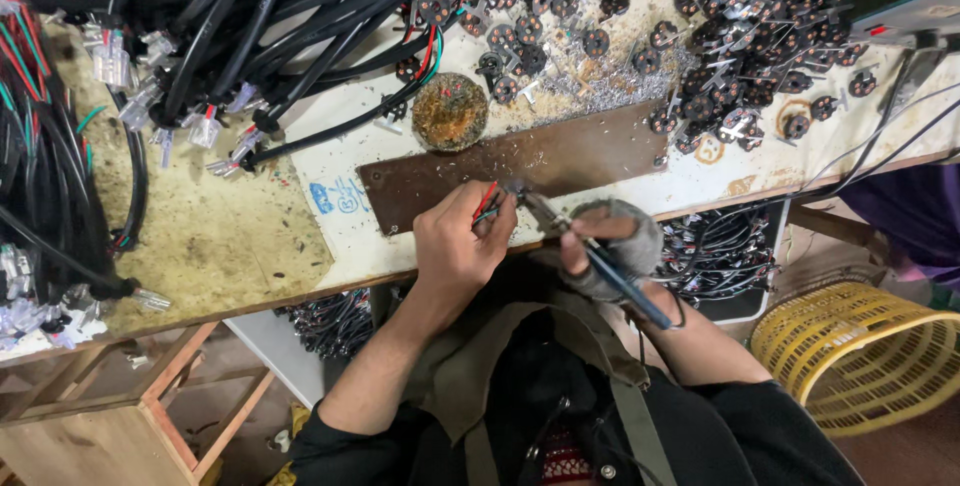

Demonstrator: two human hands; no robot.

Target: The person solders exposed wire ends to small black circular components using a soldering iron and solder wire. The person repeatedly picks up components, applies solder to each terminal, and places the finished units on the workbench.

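Note:
My left hand (458, 241) pinches a small bundle of red, green and black wire ends (486, 201) over the front of a brown metal plate (600, 154). My right hand (612, 246), in a grey fingerless glove, grips a blue-handled soldering iron (625, 286) like a pen. The iron's tip (530, 201) meets the wire ends right beside my left fingertips. Both hands hover at the bench's near edge, close together.
A round crusted tip-cleaning pad (450, 111) sits behind the plate. Black cables with clear plugs (200, 56) pile at the left. Many small round black parts (740, 36) and metal shavings cover the back right. A yellow basket (860, 346) lies on the floor at the right.

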